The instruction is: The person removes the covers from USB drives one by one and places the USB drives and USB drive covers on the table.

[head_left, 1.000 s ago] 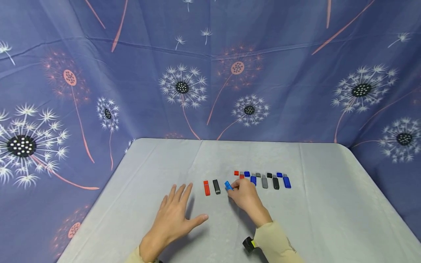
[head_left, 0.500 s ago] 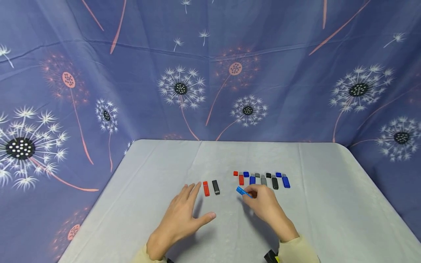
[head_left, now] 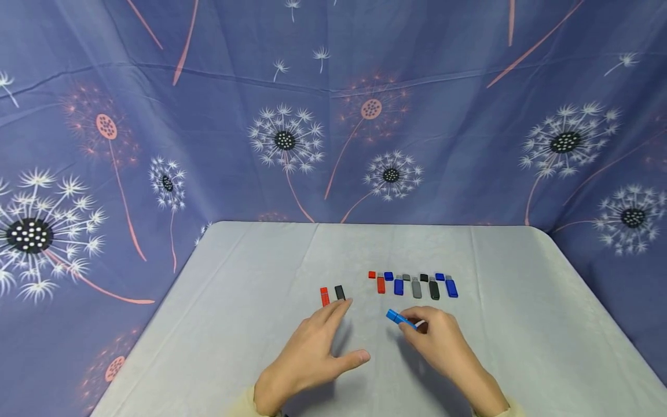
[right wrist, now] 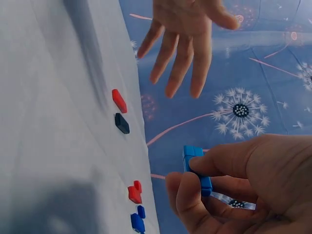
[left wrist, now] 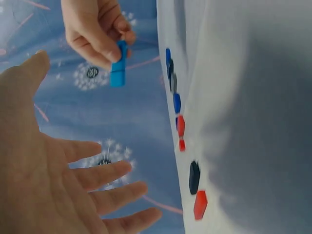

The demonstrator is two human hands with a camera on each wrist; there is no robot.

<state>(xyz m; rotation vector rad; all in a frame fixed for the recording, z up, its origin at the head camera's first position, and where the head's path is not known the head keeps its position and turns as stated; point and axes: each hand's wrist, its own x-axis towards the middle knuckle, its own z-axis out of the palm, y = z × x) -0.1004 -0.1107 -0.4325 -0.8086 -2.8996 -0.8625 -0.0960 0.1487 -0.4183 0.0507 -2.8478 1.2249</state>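
Note:
A light blue USB stick (head_left: 400, 318) with its cap on is pinched between thumb and fingers of my right hand (head_left: 443, 339), raised over the table. In the right wrist view the capped end of the blue USB stick (right wrist: 193, 151) points away from the palm. My left hand (head_left: 312, 350) hovers to the left with fingers extended and nothing in it. Its fingertips overlap the lower end of a capped black USB stick (head_left: 340, 292) in the head view. Beside that lies a capped red USB stick (head_left: 325, 296).
Behind my right hand lies a row of uncapped USB sticks: red (head_left: 381, 284), blue (head_left: 398, 286), grey (head_left: 416, 288), black (head_left: 434, 289) and another blue (head_left: 451, 287). Each has a loose cap near its plug, such as the red cap (head_left: 372, 274). A patterned curtain (head_left: 333, 145) hangs behind the table.
My right hand has lifted the light blue USB stick from beside the capped black one and brought it right and nearer to me. My left hand has shifted right and nearer too.

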